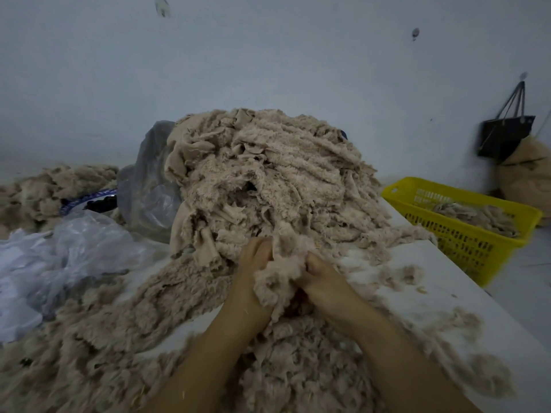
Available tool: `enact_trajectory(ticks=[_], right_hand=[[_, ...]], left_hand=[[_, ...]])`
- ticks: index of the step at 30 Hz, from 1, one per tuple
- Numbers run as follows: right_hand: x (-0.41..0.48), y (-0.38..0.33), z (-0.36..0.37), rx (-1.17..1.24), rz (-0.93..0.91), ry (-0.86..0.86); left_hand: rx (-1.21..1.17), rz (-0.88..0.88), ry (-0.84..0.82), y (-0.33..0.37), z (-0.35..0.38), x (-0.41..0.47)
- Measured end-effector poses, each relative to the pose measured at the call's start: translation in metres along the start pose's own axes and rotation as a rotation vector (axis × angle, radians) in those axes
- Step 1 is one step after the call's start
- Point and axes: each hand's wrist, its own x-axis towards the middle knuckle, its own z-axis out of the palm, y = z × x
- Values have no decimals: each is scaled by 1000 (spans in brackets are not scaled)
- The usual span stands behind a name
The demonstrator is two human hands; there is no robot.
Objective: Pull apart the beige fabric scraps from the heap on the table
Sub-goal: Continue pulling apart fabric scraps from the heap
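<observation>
a fluffy beige scrap (275,281) is gripped between both hands at the near foot of the heap (268,180) on the white table (447,293). the left hand (252,275) and right hand (323,281) are curled round it (fingertips mostly buried in fluff). a yellow basket (465,231) is seen to the right.

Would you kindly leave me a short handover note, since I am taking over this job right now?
Left hand and right hand both grip one beige clump at the foot of the heap.
Done, it seems: loose fluff lies on the table in front; some scraps lie in the yellow basket.
Left: nearly the whole heap, piled high.
</observation>
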Motion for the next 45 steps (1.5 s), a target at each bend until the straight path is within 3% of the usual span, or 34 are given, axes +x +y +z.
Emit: enact_trajectory(ticks=[2, 5, 9, 12, 13, 14, 16, 18, 19, 22, 23, 26, 29, 31, 33, 36, 39, 42, 45], right_hand=[[2, 0, -3, 118, 28, 38], [3, 0, -11, 413, 89, 53], [2, -8, -20, 713, 52, 56], [1, -14, -49, 1011, -174, 300], [0, -14, -62, 1227, -243, 374], [-2, -12, -72, 1452, -272, 441], [-1, 0, -80, 1586, -198, 546], [4, 6, -69, 1335, -28, 582], [6, 6, -61, 1061, 39, 578], [13, 8, -41, -86, 84, 547], [14, 12, -38, -371, 77, 488], [16, 24, -32, -797, 132, 305], [19, 27, -32, -649, 72, 314], [16, 21, -34, -464, 15, 392], [11, 18, -31, -347, -41, 368], [4, 11, -22, -260, -122, 126], [-1, 10, -13, -417, -105, -47], [-3, 13, -14, -493, -95, -20], [-7, 10, -12, -292, -173, 6]], left_hand=[[-21, 150, -47, -8, 1, 3], [-140, 163, -62, -3, 1, 4], [-170, 165, 53, -10, 3, 4], [-138, 106, 101, -17, 2, 5], [-105, 87, 96, -20, 2, 5], [-81, 67, 80, -23, 2, 6], [-35, 23, 52, -26, 4, 8], [11, -26, -2, -26, 7, 10], [49, -49, -40, -26, 8, 10], [171, -70, -167, -29, 18, 8], [206, -55, -191, -30, 20, 7], [166, -42, -172, -34, 21, 7], [-220, -273, -68, -28, 11, 9], [-646, -438, -14, -25, 5, 11], [-985, -488, -25, -21, -1, 10], [-1128, -490, -53, -17, -3, 9], [-1197, -539, -18, -15, -4, 11], [-1315, -561, 6, -15, -8, 13], [-1463, -564, 63, -18, -14, 15]])
